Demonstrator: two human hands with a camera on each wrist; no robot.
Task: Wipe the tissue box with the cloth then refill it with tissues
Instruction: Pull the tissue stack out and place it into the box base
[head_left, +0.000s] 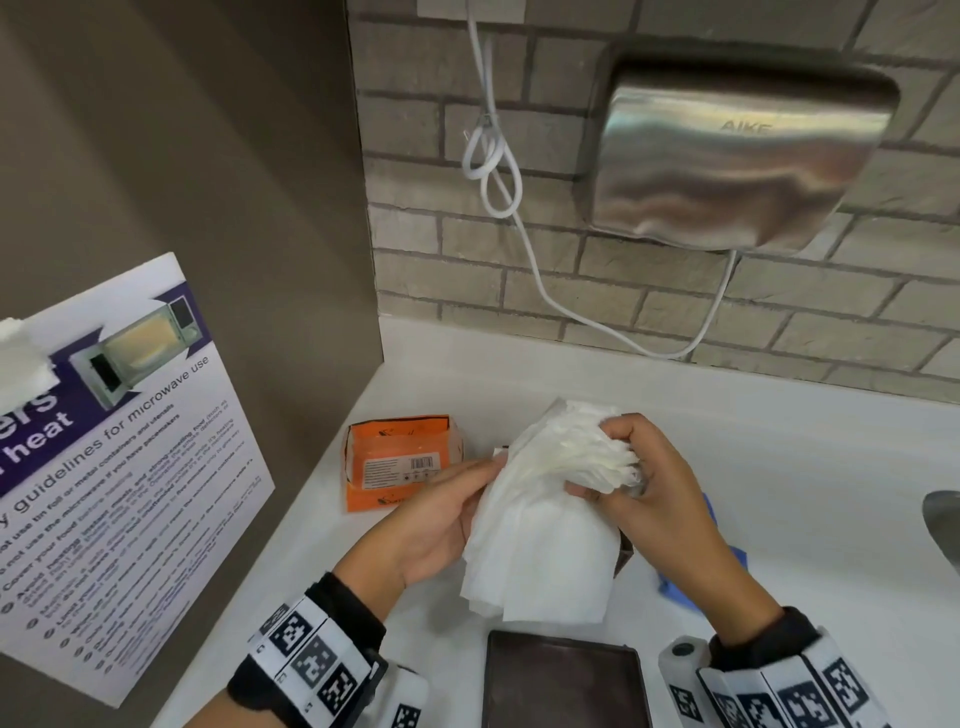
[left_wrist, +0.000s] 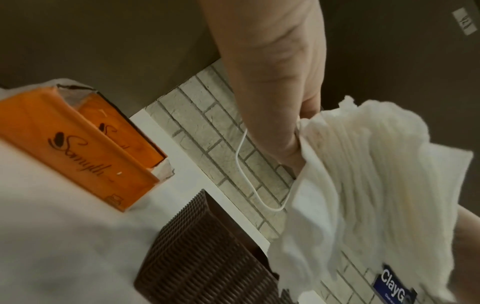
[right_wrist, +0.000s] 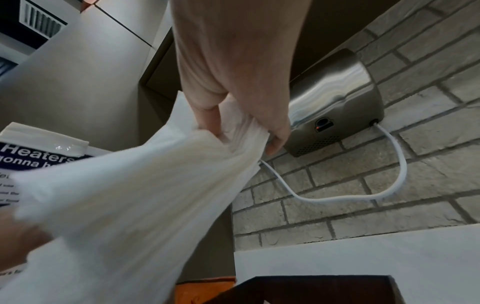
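Both hands on the thick white tissue stack (head_left: 540, 525): right hand (head_left: 660, 488) pinching its bunched top, left hand (head_left: 441, 514) gripping its side, above my dark brown woven tissue box (left_wrist: 197, 253).

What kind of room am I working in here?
Probably a shared office pantry or kitchenette: a steel wall-mounted hand dryer on grey brick, a printed microwave-use guidelines poster, and a white countertop.

Tissues (head_left: 540, 525): thick white stack, held above counter, bunched and fanned at top, loose sheets hanging below. Box (left_wrist: 207, 253): dark brown, woven-texture sides, on white counter under stack, mostly hidden in head view. Cloth (head_left: 727, 561): blue, crumpled, at 3 o'clock of box, partly hidden.
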